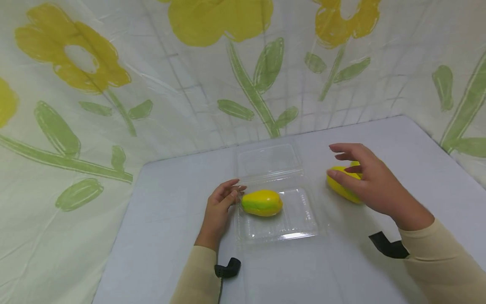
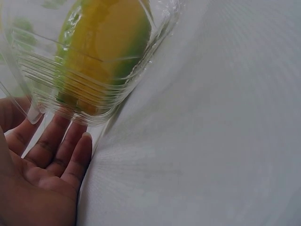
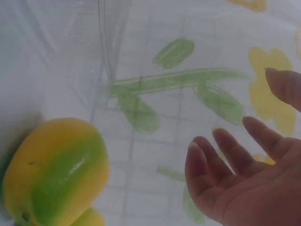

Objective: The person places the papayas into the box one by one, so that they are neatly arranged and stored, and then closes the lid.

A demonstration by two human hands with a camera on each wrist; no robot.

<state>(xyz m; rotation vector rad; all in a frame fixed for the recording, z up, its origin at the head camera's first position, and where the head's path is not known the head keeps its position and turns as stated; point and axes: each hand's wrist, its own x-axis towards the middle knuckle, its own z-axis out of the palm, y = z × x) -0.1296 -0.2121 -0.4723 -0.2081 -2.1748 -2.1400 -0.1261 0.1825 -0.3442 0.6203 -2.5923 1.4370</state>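
Note:
A clear plastic clamshell container [image 1: 300, 211] lies on the table with its lid [image 1: 267, 158] folded back behind it. Inside its base, toward the left, rests a yellow-and-green papaya-like fruit [image 1: 262, 203]. My left hand [image 1: 219, 207] holds the container's left edge, thumb on one side of the rim and fingers beneath in the left wrist view [image 2: 51, 160]. Fingers spread and bent loosely, my right hand [image 1: 370, 179] hovers over a second papaya-like fruit [image 1: 338, 183], apart from it in the right wrist view [image 3: 61, 172]. Another yellow piece [image 3: 89, 218] shows partly behind that fruit.
A pale cloth covers the table [image 1: 171, 236]. Behind and around it hangs a translucent curtain [image 1: 182, 114] printed with yellow flowers and green leaves. A black strap piece [image 1: 228, 268] sits at the left wrist, another [image 1: 389, 245] at the right.

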